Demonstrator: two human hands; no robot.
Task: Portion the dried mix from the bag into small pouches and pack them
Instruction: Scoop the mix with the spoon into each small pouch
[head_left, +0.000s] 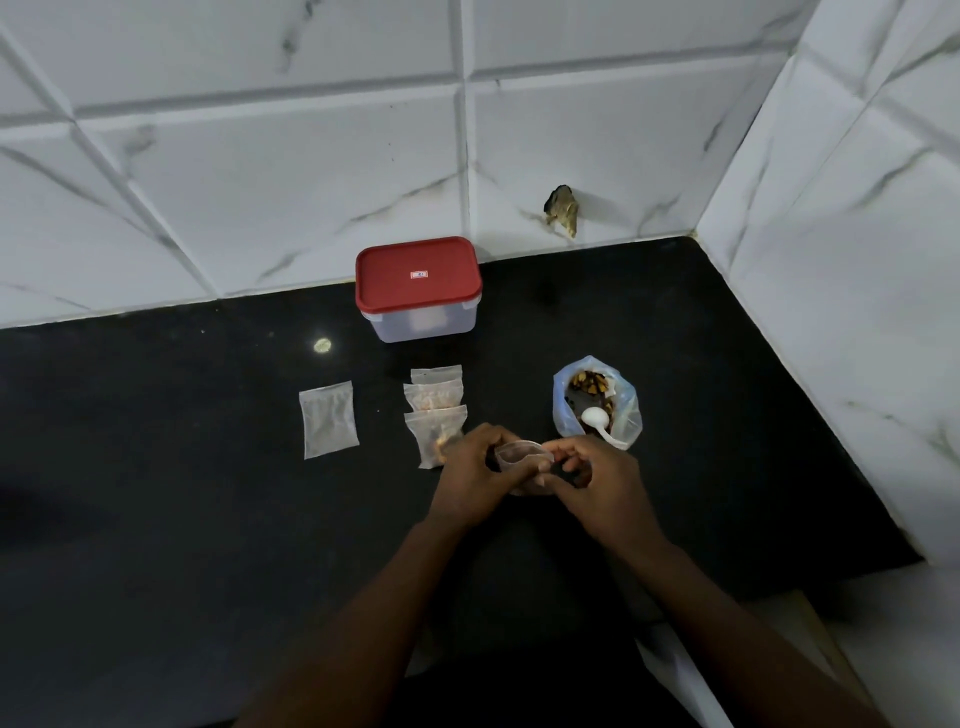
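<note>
A person's left hand (478, 467) and right hand (597, 483) are pinching a small clear pouch (522, 456), spreading its mouth above the dark surface (208, 519); the bag (626, 410) of dried mix is sitting just beyond, spoon (597, 422) inside; filling probably needs one hand freed.

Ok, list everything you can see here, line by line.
red-lidded clear plastic box: one, red, back by the wall
flat empty clear pouch: one, transparent, counter left
overlapping clear pouches: three, transparent, in front of the box
bluish plastic bag of dried mix: one, open, counter right
white plastic spoon: one, white, in the bag
open clear pouch: one, transparent, between both hands
black counter: one, under everything
left hand and right hand: gripping the open clear pouch
</note>
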